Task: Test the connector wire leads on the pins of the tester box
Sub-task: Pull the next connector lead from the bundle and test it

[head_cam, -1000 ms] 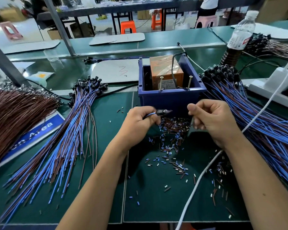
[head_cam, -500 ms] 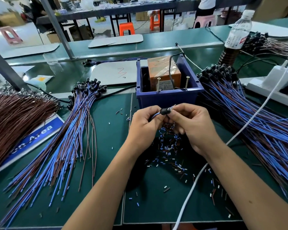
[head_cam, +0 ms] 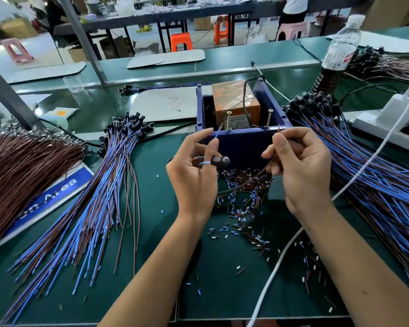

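The tester box (head_cam: 241, 142) is a dark blue open bin holding an orange unit, with two upright screw pins, the left pin (head_cam: 228, 121) and the right pin (head_cam: 269, 117), at its front edge. My left hand (head_cam: 194, 175) pinches the blue lead (head_cam: 218, 132) of a black connector (head_cam: 220, 161), the lead's tip pointing up just left of the left pin. My right hand (head_cam: 300, 166) pinches the brown lead (head_cam: 257, 176) of the same connector, its tip raised near the box's front right corner, right of the right pin.
Bundles of blue and brown connector wires lie left (head_cam: 87, 208) and right (head_cam: 376, 175) of me. Cut insulation bits (head_cam: 243, 208) litter the green mat. A white cable (head_cam: 279, 260) crosses under my right arm. A bottle (head_cam: 338, 53) and white power strip (head_cam: 387, 123) stand far right.
My hands have drawn apart and risen toward the box. The two leads, held together at the connector before, are now spread, one in each hand, near the pins.
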Tool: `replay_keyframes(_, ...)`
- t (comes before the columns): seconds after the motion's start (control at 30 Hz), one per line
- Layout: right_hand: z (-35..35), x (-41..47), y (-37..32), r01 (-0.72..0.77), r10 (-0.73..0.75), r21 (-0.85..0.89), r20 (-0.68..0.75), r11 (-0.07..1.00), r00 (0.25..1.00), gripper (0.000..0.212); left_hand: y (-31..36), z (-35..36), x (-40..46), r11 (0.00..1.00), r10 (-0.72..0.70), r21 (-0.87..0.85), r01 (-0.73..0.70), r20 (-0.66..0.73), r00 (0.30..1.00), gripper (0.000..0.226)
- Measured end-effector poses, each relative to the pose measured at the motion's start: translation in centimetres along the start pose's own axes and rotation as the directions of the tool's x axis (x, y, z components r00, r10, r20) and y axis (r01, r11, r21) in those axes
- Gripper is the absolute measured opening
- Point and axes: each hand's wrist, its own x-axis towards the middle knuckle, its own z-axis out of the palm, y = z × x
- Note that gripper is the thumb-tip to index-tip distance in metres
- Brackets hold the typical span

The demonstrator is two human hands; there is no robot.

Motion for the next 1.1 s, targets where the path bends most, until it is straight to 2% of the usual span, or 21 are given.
replay_keyframes(0.1,-0.2,-0.2,0.4,0.121,-0.143,-0.193,-0.104,0.974,0.984,0.012,0.1,0.0,0.2,1.0,0.023,0.012,-0.022,-0.047,0.999,0.015)
replay_keyframes(0.23,-0.4,-0.2,0.8,0.196,-0.25,-0.352,-0.114,0.915,0.962,0.005,0.0,0.2,0.0,0.999,0.018,0.042,-0.016,-0.048,0.999,0.016)
replay_keyframes(0.4,-0.1,-0.4,1.1,0.227,-0.265,-0.391,-0.045,0.892,0.963,0.012,-0.2,0.4,-0.1,0.997,0.005,0.077,-0.002,-0.028,1.0,0.009)
replay_keyframes(0.77,-0.2,-0.3,1.0,0.293,-0.453,-0.592,-0.139,0.751,0.881,0.022,0.3,0.7,0.0,0.999,-0.021,0.04,0.021,0.002,1.0,0.009)
replay_keyframes(1.1,0.3,-0.3,0.7,0.374,-0.516,-0.661,-0.024,0.651,0.856,0.025,0.4,1.0,0.2,1.0,0.001,0.023,-0.002,0.037,0.999,0.018)
